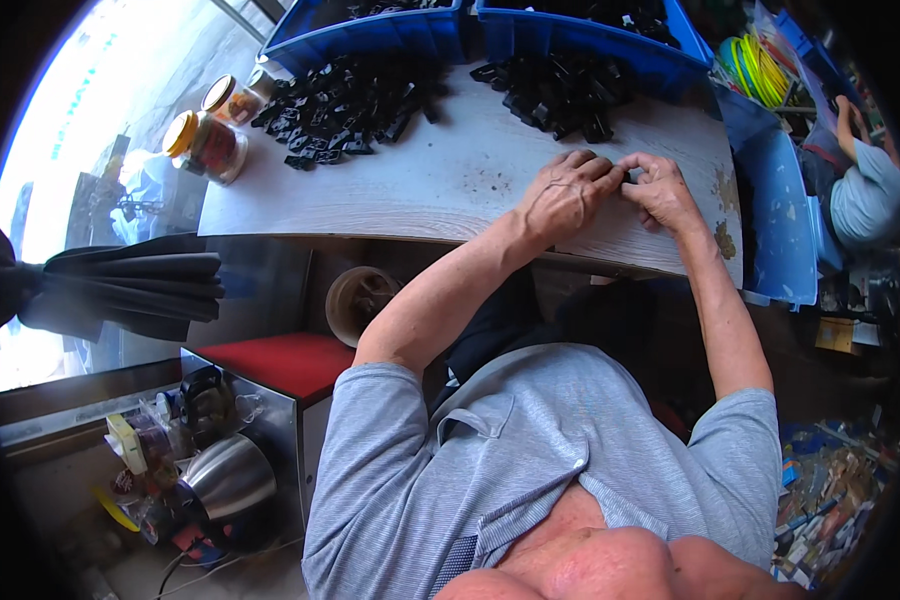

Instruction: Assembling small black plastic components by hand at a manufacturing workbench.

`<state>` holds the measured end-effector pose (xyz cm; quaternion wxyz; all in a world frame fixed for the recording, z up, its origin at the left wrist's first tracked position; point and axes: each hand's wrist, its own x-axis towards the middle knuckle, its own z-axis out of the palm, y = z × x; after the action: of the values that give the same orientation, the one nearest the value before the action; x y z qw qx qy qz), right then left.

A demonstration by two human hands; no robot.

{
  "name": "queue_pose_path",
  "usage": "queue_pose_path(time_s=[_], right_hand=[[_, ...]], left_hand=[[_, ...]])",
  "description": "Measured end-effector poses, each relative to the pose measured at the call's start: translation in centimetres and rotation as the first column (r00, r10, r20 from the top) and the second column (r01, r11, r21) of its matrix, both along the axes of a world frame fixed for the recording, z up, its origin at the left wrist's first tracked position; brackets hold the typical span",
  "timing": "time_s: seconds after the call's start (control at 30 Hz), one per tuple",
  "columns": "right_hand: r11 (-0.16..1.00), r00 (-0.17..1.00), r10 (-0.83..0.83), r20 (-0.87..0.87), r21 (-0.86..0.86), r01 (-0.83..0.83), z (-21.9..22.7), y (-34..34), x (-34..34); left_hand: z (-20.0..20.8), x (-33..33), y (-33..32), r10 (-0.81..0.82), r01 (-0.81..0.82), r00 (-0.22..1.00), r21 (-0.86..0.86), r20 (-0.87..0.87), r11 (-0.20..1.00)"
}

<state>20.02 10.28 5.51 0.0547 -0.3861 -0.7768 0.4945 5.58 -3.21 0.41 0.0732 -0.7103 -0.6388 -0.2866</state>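
Note:
My left hand (568, 194) and my right hand (668, 192) meet over the right side of the table. Both have their fingertips closed around a small black part (630, 176), mostly covered by the fingers, so its exact shape cannot be made out. Just beyond my hands lies a heap of black plastic pieces (560, 92). A wider heap of similar black pieces (345, 108) spreads across the far left of the table.
The pale wood-grain table (410, 195) has a worn right edge. Two blue bins (370, 38) (595, 45) of black parts stand behind it, another blue bin (785, 215) at its right. Lidded jars (215, 150) stand far left. A red-topped cabinet (280, 362) is lower left; another person (867, 195) sits far right.

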Motion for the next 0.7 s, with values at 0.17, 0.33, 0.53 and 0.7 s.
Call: queue_pose_path(time_s=[0.17,0.33,0.53,0.7], right_hand=[[0.998,0.997,-0.035,-0.071,-0.045,0.032,-0.5,0.5,0.7],[0.945,0.932,-0.297,-0.207,-0.203,0.256,-0.7,1.8,3.0],[0.667,0.543,-0.743,-0.392,-0.359,0.653,-0.9,7.4,6.3],[0.758,0.692,-0.647,-0.321,-0.368,0.539,-1.2,6.4,4.9]], left_hand=[[0.7,-2.7,-1.3,0.121,-0.137,0.99,0.253,0.078,0.958],[2.6,-13.2,-5.8,0.555,-0.543,0.796,0.118,-0.242,0.831],[1.6,-16.4,-7.7,0.429,-0.448,0.821,0.039,-0.378,0.893],[1.8,-14.2,-7.4,0.349,-0.362,0.912,-0.022,-0.216,0.932]])
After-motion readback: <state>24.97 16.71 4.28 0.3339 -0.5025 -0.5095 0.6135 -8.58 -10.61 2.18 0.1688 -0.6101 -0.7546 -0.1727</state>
